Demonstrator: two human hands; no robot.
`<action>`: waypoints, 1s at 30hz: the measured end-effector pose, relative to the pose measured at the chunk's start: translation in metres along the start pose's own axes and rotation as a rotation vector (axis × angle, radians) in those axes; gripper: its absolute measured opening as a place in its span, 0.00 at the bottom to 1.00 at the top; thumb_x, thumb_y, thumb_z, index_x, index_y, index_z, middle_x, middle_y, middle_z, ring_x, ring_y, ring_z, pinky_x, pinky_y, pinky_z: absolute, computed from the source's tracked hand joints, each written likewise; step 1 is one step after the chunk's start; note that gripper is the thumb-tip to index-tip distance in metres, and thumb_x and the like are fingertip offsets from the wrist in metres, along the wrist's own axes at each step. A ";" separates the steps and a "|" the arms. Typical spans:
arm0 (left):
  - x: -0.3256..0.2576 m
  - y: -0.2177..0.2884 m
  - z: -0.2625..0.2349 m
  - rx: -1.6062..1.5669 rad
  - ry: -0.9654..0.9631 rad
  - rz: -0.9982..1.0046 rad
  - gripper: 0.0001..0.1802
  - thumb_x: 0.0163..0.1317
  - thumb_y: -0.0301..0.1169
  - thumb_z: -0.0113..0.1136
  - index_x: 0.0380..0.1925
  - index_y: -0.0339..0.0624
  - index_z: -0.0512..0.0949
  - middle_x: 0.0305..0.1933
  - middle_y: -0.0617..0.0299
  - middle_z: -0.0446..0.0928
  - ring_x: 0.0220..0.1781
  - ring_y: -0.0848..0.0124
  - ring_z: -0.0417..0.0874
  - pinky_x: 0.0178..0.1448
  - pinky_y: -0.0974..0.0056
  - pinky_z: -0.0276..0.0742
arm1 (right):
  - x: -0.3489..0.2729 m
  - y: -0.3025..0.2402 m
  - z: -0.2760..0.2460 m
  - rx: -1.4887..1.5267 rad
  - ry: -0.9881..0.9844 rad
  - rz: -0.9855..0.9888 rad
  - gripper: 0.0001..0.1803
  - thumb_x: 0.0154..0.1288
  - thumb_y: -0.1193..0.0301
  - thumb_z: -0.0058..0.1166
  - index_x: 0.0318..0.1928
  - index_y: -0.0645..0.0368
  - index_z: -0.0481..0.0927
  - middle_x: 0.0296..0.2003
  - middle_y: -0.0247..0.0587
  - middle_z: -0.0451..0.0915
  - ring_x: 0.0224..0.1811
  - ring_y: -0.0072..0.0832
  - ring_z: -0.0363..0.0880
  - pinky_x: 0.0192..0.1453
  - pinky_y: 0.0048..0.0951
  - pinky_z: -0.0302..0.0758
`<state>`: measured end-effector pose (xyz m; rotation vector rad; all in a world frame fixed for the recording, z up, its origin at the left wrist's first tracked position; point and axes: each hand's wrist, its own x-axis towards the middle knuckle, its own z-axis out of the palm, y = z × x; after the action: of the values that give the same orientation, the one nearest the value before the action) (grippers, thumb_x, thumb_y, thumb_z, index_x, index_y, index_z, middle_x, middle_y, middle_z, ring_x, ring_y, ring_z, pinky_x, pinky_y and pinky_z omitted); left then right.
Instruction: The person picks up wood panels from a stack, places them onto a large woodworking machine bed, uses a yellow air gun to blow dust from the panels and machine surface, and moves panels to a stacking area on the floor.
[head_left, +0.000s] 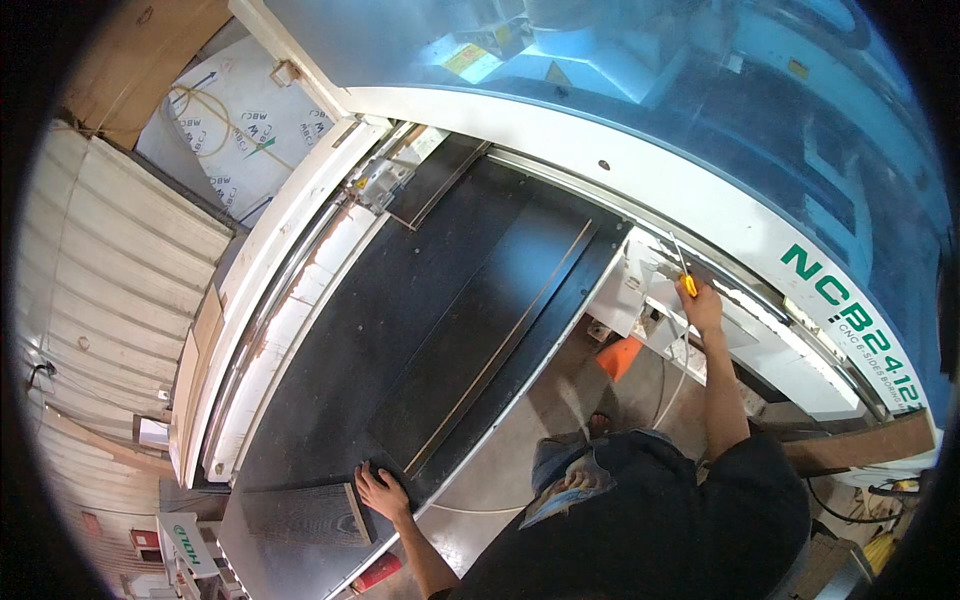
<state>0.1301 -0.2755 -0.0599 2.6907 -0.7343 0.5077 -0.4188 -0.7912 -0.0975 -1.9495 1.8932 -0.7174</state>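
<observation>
Grips yellow-handled, thin-shafted metal tool (683, 263), probably light, stiff, by handle (690, 286) in right hand (702, 305); rests left hand (382, 491), spread, near lower edge of black table (300, 420).

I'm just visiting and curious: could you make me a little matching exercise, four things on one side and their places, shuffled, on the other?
Things:
1. Yellow-handled tool with a thin metal shaft
2. The person's bare left hand
3. Tapered, bright orange object
4. Large, blue-tinted, see-through cover

Places:
A. Along the picture's upper right
B. Resting on a dark, flat surface
C. Between that surface and the right forearm
D. Gripped in the right hand

Pairs: 1-D; 2-B; 3-C; 4-A
</observation>
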 end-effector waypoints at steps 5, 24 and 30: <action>0.000 -0.001 0.001 -0.008 -0.003 -0.002 0.26 0.70 0.45 0.50 0.63 0.47 0.74 0.71 0.49 0.70 0.71 0.47 0.69 0.71 0.43 0.62 | 0.007 0.001 -0.005 -0.097 -0.059 -0.013 0.26 0.69 0.43 0.54 0.50 0.50 0.85 0.37 0.55 0.86 0.42 0.55 0.85 0.46 0.51 0.80; 0.000 -0.002 0.000 -0.005 -0.005 -0.011 0.26 0.70 0.46 0.50 0.63 0.48 0.74 0.71 0.50 0.70 0.72 0.48 0.69 0.71 0.43 0.61 | 0.003 0.006 0.015 -0.064 0.043 0.026 0.21 0.68 0.44 0.56 0.53 0.39 0.86 0.39 0.49 0.87 0.43 0.50 0.86 0.47 0.49 0.81; 0.000 -0.003 0.002 -0.006 0.011 -0.004 0.25 0.69 0.45 0.51 0.63 0.49 0.75 0.71 0.51 0.70 0.72 0.48 0.69 0.71 0.43 0.61 | 0.003 0.005 0.014 -0.093 0.031 0.021 0.21 0.68 0.45 0.56 0.54 0.39 0.85 0.40 0.50 0.87 0.44 0.50 0.86 0.48 0.49 0.80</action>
<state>0.1319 -0.2733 -0.0621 2.6813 -0.7260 0.5187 -0.4155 -0.7961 -0.1116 -1.9816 1.9952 -0.6688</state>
